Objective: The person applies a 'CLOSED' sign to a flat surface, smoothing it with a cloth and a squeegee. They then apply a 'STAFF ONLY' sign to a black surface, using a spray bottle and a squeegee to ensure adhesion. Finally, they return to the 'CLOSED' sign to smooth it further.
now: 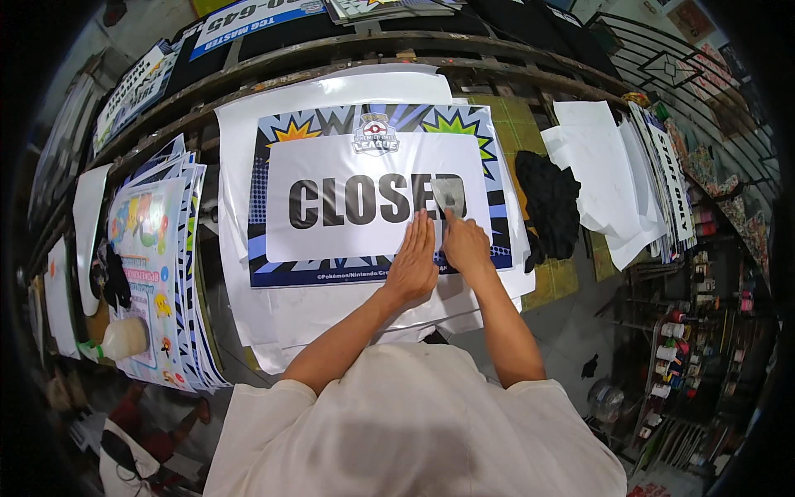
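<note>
In front of me lies a printed sign (286, 240) with a white panel, bold black lettering and a blue border with starburst shapes. Its glossy surface reflects light. My left hand (414, 257) rests flat on the lower right part of the sign, fingers stretched out together and pointing away from me. Close beside it, my right hand (468, 246) grips a scraper with a wide, flat grey blade (448, 193). The blade lies over the last letter; the fingers hide the scraper's handle. Beneath the sign are large white sheets (236, 157), spread unevenly.
A black cloth (548, 203) and loose white paper (592, 153) lie to the right, near stacked prints (675, 195). At left are more colourful prints (170, 282) and a whitish bottle (126, 338). Wooden rails (331, 48) cross behind. Another person (137, 443) is at lower left.
</note>
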